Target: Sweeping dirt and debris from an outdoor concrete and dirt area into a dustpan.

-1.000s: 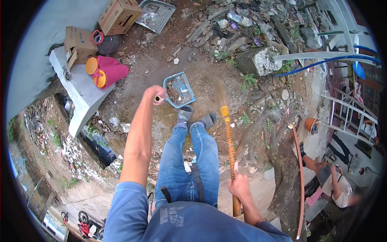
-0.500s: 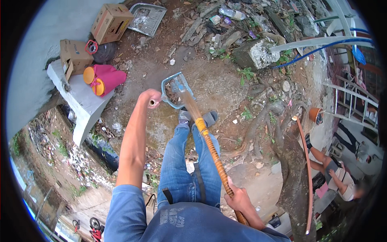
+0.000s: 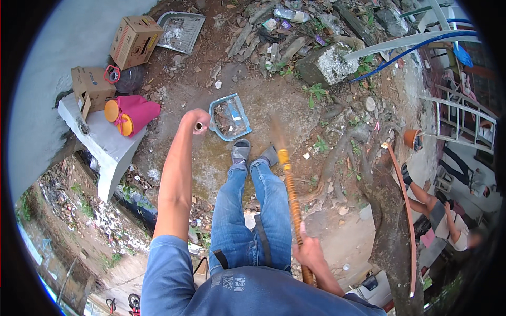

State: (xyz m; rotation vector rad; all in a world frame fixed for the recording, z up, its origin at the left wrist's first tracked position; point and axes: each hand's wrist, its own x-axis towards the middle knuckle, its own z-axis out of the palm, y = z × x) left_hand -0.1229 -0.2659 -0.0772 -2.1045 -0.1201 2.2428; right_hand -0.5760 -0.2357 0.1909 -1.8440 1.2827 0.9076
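Bare dirt yard, rubble at its far edge. Your left hand (image 3: 196,121) is fisted round a small handle end; your right hand (image 3: 311,253) grips the orange broom handle (image 3: 289,192), fingers fully closed. Risk: the broom's blurred head near the dustpan (image 3: 230,117) could knock it and spill its dirt.

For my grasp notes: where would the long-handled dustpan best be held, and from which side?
On the top end of its upright handle, where the left hand is closed now, coming from above. The pan lies on the dirt ahead of the shoes, so the handle end is its nearest part. The right hand grips the broom.
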